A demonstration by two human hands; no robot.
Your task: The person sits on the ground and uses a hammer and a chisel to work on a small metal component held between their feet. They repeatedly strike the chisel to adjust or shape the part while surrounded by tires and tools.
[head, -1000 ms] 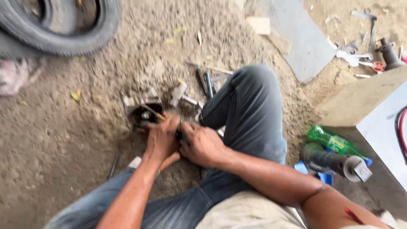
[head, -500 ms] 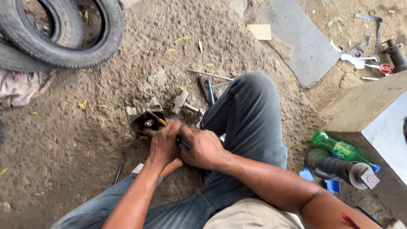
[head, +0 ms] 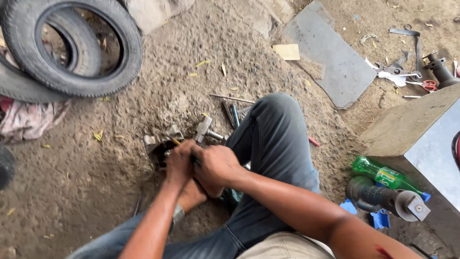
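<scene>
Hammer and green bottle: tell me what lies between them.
In the head view, the person's bent knee in blue jeans lies between the hammer and the green bottle.

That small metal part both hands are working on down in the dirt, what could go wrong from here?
1. Left hand and right hand crowd together over the metal part; a slip of the thin tool could jab a bare finger.
2. The part sits on loose dirt floor, so it may shift, and small pieces could get lost.
3. The angle grinder lies close beside the bent knee; it could get kicked.

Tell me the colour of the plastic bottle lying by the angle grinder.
Green, with a blue cap; the bottle shows in the head view, right of the knee.
</scene>
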